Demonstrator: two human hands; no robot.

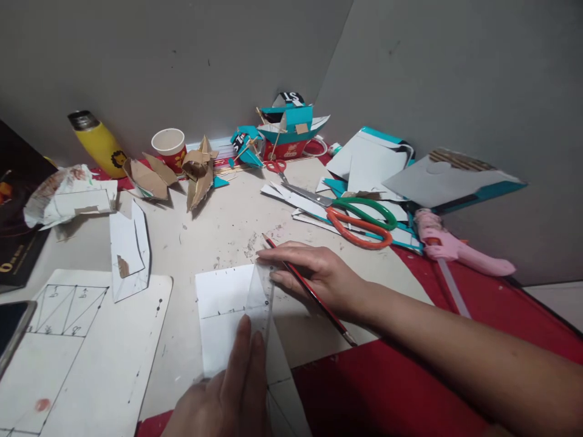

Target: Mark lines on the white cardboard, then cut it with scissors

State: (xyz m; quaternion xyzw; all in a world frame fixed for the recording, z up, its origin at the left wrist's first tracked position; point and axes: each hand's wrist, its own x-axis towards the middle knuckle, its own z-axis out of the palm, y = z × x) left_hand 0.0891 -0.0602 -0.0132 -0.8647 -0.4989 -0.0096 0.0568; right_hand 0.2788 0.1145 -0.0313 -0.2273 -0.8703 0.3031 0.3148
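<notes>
On the white sheet (221, 294), left hand (223, 391)'s pressing unclenched, right hand (325, 273)'s clutching a pencil (319, 301), so any let-up's probably risking the clear set square (260, 292) slipping.

"Please, what is carrying all these things?"

"It is a surface with red cloth (355, 382), and over the cloth lies a broad pale board (218, 233), which has dark specks and smudges"

"And what is placed directly on this board?"

"At the front there is a white card (221, 340) with drawn lines, and to its left a larger drawn sheet (109, 370). Farther back I see brown cardboard pieces (148, 182). On the right are white and teal strips (314, 223), with big scissors (364, 244) resting partly over them"

"Does something lie on the cloth itself?"

"Yes, a pink glue gun (460, 250), at the right side"
</notes>
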